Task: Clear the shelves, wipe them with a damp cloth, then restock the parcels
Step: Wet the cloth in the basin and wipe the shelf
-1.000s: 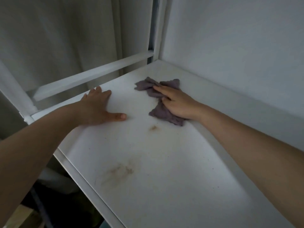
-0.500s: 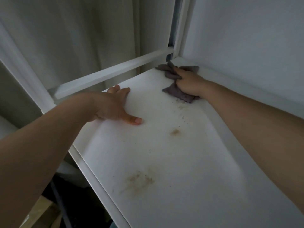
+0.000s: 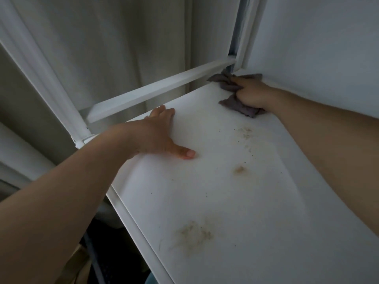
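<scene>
Grey cloth (image 3: 235, 93) is bunched under the right hand (image 3: 251, 95), whose fingers are curled round it, and it is pressed into the far corner of the shelf (image 3: 205, 201), where the back rail (image 3: 164, 89) meets the upright and the side wall (image 3: 317, 37). Part of the cloth is pushed right up against the corner post; another fold trails out toward the near side of the hand. The left hand (image 3: 162, 134) is laid flat on the shelf near its left edge, fingers straight and thumb spread, holding nothing; it is judged to be bracing the body during the reach. No parcels are seen on this shelf, so the clearing step is taken as done here and the wiping step is in hand. The wipe is far from finished: a brown smear (image 3: 194, 234) is left near the front, a smaller spot (image 3: 240, 170) lies mid-shelf, and a scatter of specks (image 3: 246, 134) sits just short of the cloth. For the next move, the cloth would need to be drawn back from the corner toward the front across those marks, with firm pressure kept on the stains and the crumbs gathered rather than spread; restocking is not yet begun
</scene>
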Motion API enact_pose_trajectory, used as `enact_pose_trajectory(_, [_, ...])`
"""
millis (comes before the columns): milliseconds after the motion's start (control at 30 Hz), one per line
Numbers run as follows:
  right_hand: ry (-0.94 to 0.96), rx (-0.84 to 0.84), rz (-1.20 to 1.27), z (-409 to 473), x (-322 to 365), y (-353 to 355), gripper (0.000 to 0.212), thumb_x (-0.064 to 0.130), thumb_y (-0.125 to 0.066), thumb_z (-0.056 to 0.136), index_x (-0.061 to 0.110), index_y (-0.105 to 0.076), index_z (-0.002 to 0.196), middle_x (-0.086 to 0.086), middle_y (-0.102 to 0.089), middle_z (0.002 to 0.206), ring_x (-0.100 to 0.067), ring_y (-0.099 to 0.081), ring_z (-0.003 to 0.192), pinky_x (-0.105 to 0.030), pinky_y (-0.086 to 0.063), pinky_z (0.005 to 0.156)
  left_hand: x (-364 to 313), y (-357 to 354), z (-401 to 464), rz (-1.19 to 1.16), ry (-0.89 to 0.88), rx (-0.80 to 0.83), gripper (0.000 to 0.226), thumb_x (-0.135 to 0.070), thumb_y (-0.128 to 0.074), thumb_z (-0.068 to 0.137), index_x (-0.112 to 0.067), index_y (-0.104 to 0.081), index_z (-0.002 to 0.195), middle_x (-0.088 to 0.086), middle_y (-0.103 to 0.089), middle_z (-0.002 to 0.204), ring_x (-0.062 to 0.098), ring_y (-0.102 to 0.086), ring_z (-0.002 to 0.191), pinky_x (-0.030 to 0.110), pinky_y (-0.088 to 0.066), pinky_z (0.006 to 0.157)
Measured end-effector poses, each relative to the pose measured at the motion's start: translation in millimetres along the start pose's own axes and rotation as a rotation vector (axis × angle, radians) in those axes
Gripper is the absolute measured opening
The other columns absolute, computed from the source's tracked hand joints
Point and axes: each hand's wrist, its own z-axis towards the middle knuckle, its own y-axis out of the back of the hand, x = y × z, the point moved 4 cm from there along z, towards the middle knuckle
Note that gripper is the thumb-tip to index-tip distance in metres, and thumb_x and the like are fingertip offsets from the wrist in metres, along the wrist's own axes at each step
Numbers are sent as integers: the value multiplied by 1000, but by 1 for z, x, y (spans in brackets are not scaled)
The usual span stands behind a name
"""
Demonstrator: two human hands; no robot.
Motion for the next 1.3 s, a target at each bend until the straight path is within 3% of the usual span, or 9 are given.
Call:
enact_pose_trajectory(167, [236,7,51,-43,34,-20,55,-1,-41,95,28,-49,142,3,-40,151,-15,-39,136,-8,-23,100,-2,-3,-5,-164,-10,-173,109,-40,-83,67,-33,-16,152,-9,-10,157,19,-23,141,27,-28,102])
enact_pose_trajectory(333, [341,124,204,-107,45,-21,55,-13,-40,91,24,-65,125,7,-58,134,-4,-49,128,-13,-31,110,6,4,-11,-556,0,-246,66,-14,-71,85,-30,-42,142,2,-38,147,18,-44,123,25,-36,100])
enact_pose_trajectory(533, [135,-95,485,-160,-7,45,59,-25,-39,84,12,-59,126,-1,-62,129,-6,-57,120,-9,-39,101,23,23,-41,-356,-22,-236,64,-13,-73,83,-35,-47,137,-1,-41,147,20,-40,132,35,-32,111])
enact_pose_trajectory(700, [-294,-155,170,-168,-73,31,61,-3,-41,92,23,-41,147,6,-34,154,-11,-31,139,-4,-17,103,41,10,-68,-125,-16,-168,65,-14,-69,86,-33,-40,141,0,-30,150,25,-39,130,36,-34,110])
enact_pose_trajectory(767, [-212,-142,182,-165,-47,11,61,0,-42,94,28,-38,148,14,-32,151,-2,-28,135,7,-18,93,45,5,-71,-163,-46,-162,63,-11,-67,86,-33,-42,140,-4,-28,149,22,-38,130,34,-36,109])
enact_pose_trajectory(933, [81,-50,40,-183,36,-40,61,1,-41,94,26,-34,150,11,-26,158,-9,-20,147,-24,-13,120,42,0,-71,-230,-61,-205,59,-3,-61,89,-31,-45,138,-3,-27,147,23,-39,128,32,-39,103])
enact_pose_trajectory(1067, [242,42,22,-211,54,-45,60,-4,-37,95,25,-41,147,12,-32,155,-3,-25,143,-17,-12,119,48,8,-75,-197,-60,-291,58,4,-58,86,-25,-49,136,3,-36,145,25,-43,126,27,-41,93])
enact_pose_trajectory(1200, [-19,-95,60,-191,21,-21,54,-1,-35,99,21,-40,148,-7,-44,150,-24,-44,136,-15,-27,106,63,22,-93,-102,-59,-360,53,3,-54,87,-22,-52,134,2,-40,145,25,-42,129,24,-36,90])
enact_pose_trajectory(1300, [-109,-84,45,-166,40,-31,57,4,-37,99,19,-28,153,3,-20,161,-16,-19,148,-13,-7,111,75,29,-102,-150,-38,-378,48,4,-47,91,-20,-57,131,1,-47,140,26,-51,119,26,-42,83])
